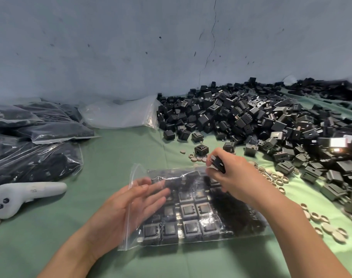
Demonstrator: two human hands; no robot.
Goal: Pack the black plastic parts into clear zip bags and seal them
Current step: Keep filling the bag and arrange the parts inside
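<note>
Head view. Step in hand: filling. The clear zip bag (140, 173) lay flat on the green-covered surface (115, 149), directly before the person, its mouth toward the far side and not sealed. Packed black parts (189, 212) sat inside it in rows. The right hand (234, 180) was at the mouth, its grip clamped on one black part (218, 163). The left hand (129, 203) lay at the bag's left side, its grip apart, fingers straight against the film.

Judgement: the next move called for passing the held part through the mouth into the far row while the left hand steadied the film. Sealing appeared not yet due.

Not determined: whether the left fingers were inside the bag or on top of it. Glare and motion blur obscured the far row and the zip strip. The loose pile (261, 121) ran out of frame at right, and the filled bags (40, 157) were cut off at left
</note>
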